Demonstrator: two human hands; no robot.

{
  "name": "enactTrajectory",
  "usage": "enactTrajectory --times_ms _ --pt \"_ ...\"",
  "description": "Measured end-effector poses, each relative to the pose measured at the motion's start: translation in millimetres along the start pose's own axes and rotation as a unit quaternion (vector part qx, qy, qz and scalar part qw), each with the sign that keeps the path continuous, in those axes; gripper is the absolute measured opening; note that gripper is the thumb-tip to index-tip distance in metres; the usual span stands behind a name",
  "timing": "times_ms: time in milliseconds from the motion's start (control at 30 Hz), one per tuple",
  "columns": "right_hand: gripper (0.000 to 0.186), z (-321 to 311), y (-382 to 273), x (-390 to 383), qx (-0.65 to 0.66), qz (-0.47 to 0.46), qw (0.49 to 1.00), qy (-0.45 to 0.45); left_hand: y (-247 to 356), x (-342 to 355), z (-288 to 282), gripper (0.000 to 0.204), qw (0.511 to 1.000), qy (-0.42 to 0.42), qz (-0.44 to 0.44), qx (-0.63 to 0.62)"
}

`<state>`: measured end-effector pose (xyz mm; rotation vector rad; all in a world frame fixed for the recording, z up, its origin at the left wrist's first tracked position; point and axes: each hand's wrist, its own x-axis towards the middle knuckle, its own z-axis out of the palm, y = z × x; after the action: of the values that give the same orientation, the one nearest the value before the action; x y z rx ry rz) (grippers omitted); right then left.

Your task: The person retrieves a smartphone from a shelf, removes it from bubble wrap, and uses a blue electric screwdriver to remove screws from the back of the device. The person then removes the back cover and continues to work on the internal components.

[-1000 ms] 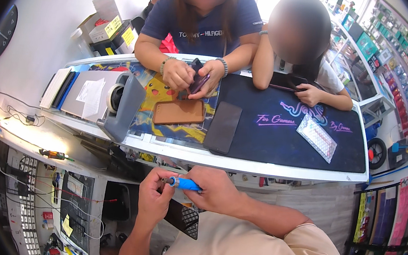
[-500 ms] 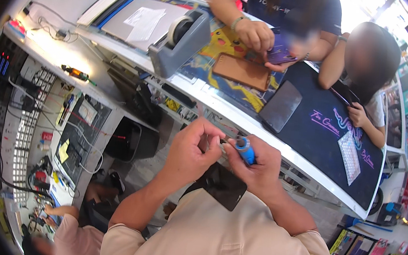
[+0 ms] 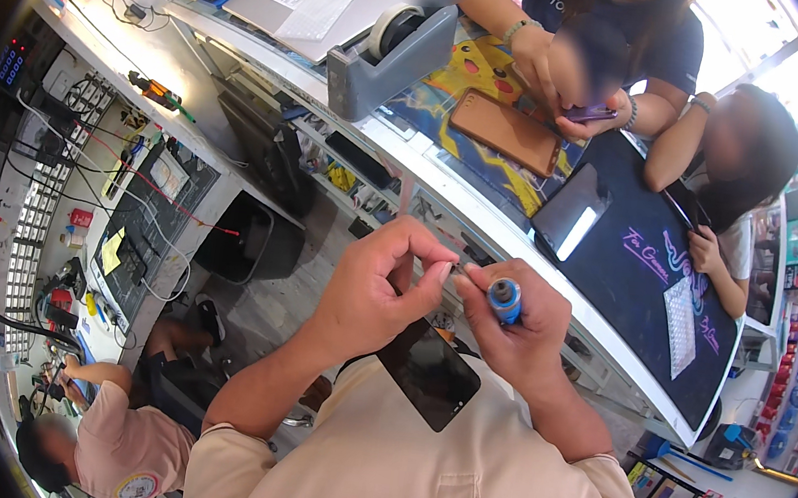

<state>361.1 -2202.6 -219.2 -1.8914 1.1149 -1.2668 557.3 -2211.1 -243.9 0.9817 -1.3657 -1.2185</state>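
My left hand (image 3: 377, 290) is closed in a pinch, thumb and forefinger meeting on something tiny and dark that I cannot make out. Fingertip to fingertip with it, my right hand (image 3: 520, 322) grips a blue cylindrical tool (image 3: 504, 301) with a dark end, its far end hidden. The right thumb and forefinger also pinch close to the tiny thing. Just below both hands, a black phone (image 3: 432, 374) lies tilted against my shirt, glass side up; what supports it is hidden.
Ahead runs a white counter (image 3: 641, 396) with a tape dispenser (image 3: 389, 63), a brown phone case (image 3: 506, 131), a dark phone (image 3: 571, 212) and a black mat (image 3: 628, 293). Two people lean on its far side, one handling a purple phone case (image 3: 590, 114). At left, a person works by a cluttered bench (image 3: 127, 250).
My view has shifted slightly. The right hand has turned the blue tool more end-on, while both hands stay pinched together. Across the counter, the purple case has been tipped edge-on.
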Motion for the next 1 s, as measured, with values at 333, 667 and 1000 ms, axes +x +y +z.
enactTrajectory --times_ms 333,667,1000 --pt "0.012 -8 -8 -4 0.003 0.11 0.99 -0.084 3 3 -13 0.01 0.998 -0.055 0.002 0.01" --pt "0.015 0 5 -7 0.116 0.17 0.978 -0.015 9 1 -11 0.015 0.982 -0.097 -0.104 -0.126" --pt "0.015 -1 -2 -2 0.004 0.12 0.992 -0.04 0 -2 -9 0.013 0.997 -0.062 -0.011 0.036"
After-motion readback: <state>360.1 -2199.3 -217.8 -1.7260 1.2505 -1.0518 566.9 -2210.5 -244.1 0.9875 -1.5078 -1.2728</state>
